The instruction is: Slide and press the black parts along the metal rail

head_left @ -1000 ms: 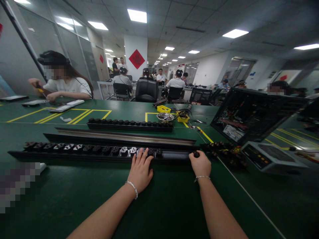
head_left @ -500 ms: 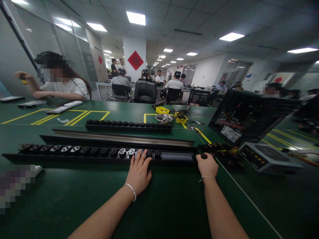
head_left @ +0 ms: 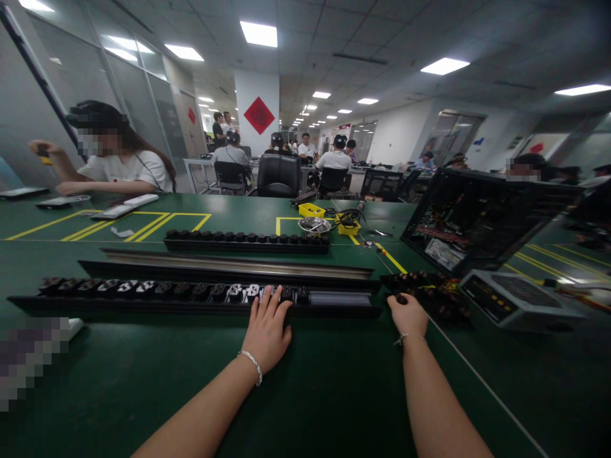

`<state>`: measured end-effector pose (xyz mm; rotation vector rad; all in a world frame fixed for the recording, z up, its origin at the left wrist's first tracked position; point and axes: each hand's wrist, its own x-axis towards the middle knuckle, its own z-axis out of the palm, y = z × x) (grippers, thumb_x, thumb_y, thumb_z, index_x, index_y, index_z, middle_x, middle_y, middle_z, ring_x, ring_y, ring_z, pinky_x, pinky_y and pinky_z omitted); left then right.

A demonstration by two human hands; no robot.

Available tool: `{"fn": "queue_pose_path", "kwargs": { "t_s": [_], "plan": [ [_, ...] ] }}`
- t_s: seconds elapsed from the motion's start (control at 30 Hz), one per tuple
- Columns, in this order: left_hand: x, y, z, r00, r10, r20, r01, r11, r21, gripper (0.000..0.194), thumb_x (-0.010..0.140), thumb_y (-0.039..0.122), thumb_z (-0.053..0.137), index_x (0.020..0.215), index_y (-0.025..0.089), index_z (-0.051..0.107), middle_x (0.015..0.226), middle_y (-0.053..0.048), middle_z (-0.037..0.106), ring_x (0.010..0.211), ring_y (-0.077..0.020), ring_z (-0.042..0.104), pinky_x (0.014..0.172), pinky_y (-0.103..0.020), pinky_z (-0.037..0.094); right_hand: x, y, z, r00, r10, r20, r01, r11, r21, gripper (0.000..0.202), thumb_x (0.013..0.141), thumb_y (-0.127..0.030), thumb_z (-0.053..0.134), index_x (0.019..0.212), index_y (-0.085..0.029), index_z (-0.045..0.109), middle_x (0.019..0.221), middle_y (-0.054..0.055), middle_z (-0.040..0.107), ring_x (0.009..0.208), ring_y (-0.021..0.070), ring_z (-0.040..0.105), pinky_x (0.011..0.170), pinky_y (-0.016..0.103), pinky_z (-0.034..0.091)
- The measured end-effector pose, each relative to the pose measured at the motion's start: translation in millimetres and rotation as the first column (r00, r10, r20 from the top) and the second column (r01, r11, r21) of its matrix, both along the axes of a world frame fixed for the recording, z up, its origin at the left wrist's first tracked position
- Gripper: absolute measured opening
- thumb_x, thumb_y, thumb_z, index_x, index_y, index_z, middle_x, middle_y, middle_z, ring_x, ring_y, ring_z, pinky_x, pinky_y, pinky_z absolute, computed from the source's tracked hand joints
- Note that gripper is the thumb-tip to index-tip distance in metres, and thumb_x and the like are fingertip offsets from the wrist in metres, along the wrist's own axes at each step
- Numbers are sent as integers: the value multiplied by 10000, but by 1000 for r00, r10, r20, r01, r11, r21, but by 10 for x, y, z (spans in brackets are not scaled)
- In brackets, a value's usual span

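Note:
A long black strip (head_left: 191, 304) with a row of black and white socket modules lies across the green table. My left hand (head_left: 268, 327) rests on it with fingers spread, touching the modules right of the white ones. Just off the strip's right end, my right hand (head_left: 409, 316) is closed round a small black round piece (head_left: 400, 299), partly hidden by the fingers. A bare grey section (head_left: 340, 298) shows at the strip's right part. Behind it lies an empty-looking black metal channel (head_left: 238, 264), and farther back a shorter black strip of modules (head_left: 248, 242).
On the right are an open computer case (head_left: 477, 222), a grey power supply (head_left: 520, 299) and a dark tangle of cables (head_left: 429, 289). A metal bowl (head_left: 314, 225) and a yellow bin (head_left: 311, 210) stand behind. A person (head_left: 128, 162) sits at the back left.
My right hand has moved right, away from the strip's end, with the small black piece in it. My left hand has stayed on the modules.

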<state>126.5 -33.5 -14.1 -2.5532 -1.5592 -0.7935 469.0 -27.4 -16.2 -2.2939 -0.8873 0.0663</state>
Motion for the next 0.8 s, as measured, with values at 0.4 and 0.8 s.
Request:
{"fn": "queue_pose_path", "kwargs": {
  "t_s": [0.4,0.8],
  "plan": [
    [6,-6,14,1000,13,-16,-13,1000,-1,425,758,198,535,1181,242,536,1472,-67,349,1400,-284,167,1110,-528,229,182,-258,74,980,-108,169,120,991,-63,492,702,-435,495,1049,-136,677,1074,182,615,960,322,556,791,413,443],
    [9,5,-3,1000,3,-3,-3,1000,-20,427,768,207,530,1193,239,524,1481,-70,330,1408,-289,124,1120,-527,202,-299,-169,168,866,-12,499,-165,936,309,412,759,-233,451,1113,-88,603,1090,186,609,1052,293,515,921,445,377]
  ]
}}
